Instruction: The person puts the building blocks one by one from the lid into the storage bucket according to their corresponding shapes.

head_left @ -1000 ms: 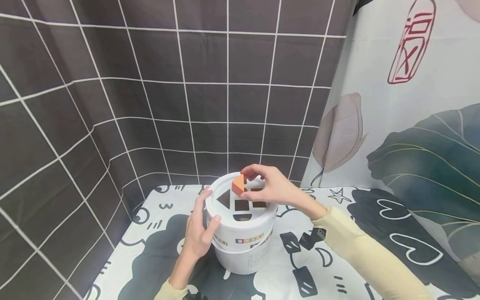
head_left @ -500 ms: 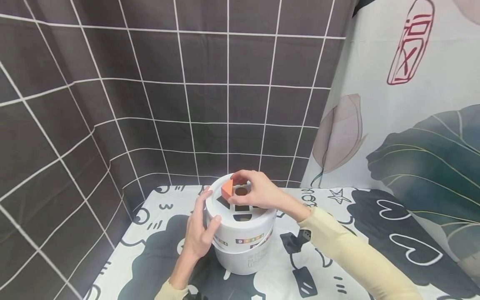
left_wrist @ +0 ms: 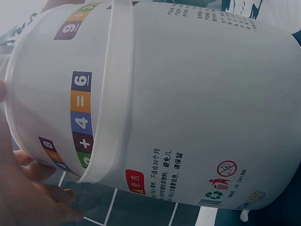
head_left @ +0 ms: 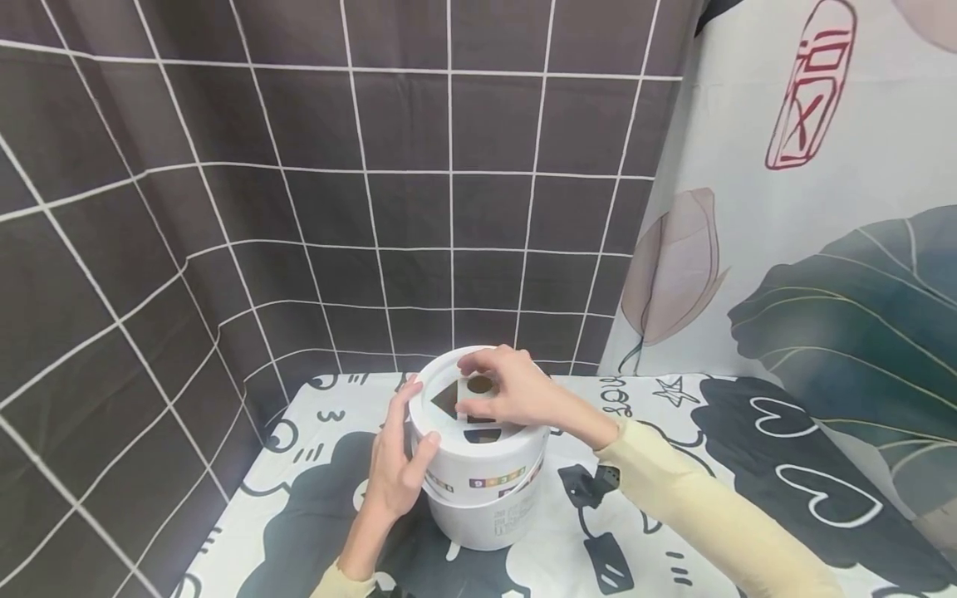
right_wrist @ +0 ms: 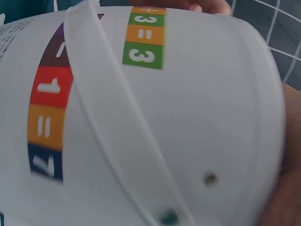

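A white lidded bucket (head_left: 478, 523) has dark shaped holes in its top, among them a triangular hole (head_left: 446, 400), a round hole (head_left: 480, 384) and a half-round hole (head_left: 483, 435). My left hand (head_left: 395, 465) rests on its left side, thumb at the front of the rim and fingers spread toward the back. Over the top, my right hand (head_left: 512, 389) has its thumb and fingers apart with nothing visible between them. The triangular hole lies just left of those fingertips. Coloured number strips (left_wrist: 81, 117) run round the upper wall in the left wrist view.
The bucket stands on a cloth (head_left: 314, 465) with black-and-white cartoon prints. Behind it hangs a dark curtain (head_left: 407, 208) with a white grid. A light curtain with leaf prints (head_left: 882, 332) hangs at the right.
My right hand carried an orange triangular block leftward to the triangular hole. Now the block is out of sight and the fingers are parted beside that hole. My left hand stays put.
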Demonstrator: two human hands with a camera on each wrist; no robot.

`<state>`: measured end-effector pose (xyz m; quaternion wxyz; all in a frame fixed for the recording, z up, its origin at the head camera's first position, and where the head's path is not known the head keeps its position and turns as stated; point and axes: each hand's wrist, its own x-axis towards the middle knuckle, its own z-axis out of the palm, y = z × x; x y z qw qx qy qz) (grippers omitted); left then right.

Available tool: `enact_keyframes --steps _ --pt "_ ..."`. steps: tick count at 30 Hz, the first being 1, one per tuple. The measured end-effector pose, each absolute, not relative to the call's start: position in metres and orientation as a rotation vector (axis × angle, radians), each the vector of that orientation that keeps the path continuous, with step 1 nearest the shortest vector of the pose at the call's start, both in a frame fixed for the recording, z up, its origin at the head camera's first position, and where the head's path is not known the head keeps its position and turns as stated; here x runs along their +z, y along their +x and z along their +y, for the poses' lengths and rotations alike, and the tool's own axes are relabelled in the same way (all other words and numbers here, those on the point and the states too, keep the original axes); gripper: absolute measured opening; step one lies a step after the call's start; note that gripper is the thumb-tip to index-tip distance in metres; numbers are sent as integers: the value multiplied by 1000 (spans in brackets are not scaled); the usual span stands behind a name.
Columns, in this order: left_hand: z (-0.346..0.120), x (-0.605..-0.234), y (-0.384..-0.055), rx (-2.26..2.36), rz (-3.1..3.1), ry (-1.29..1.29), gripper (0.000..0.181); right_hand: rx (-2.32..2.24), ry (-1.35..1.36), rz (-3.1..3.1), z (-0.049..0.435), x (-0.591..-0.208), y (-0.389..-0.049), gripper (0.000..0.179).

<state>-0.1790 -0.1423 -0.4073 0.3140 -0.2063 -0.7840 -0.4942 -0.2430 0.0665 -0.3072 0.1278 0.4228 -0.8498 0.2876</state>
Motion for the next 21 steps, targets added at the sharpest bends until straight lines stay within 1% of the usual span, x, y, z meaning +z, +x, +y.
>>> enact_keyframes --steps 6,13,17,21 --pt "-150 -408 -182 -1294 -2051 -535 65 970 1069 -2382 110 -304 -238 40" --pt "-167 -404 -179 -1278 -2068 -491 65 1019 815 -2489 171 -321 -225 36" --pt "-177 -399 -179 -1293 -2124 -470 69 976 700 -2542 200 -328 -219 37" --pt "-189 -393 -178 -1278 -2208 -452 75 929 601 -2599 222 -331 -213 45"
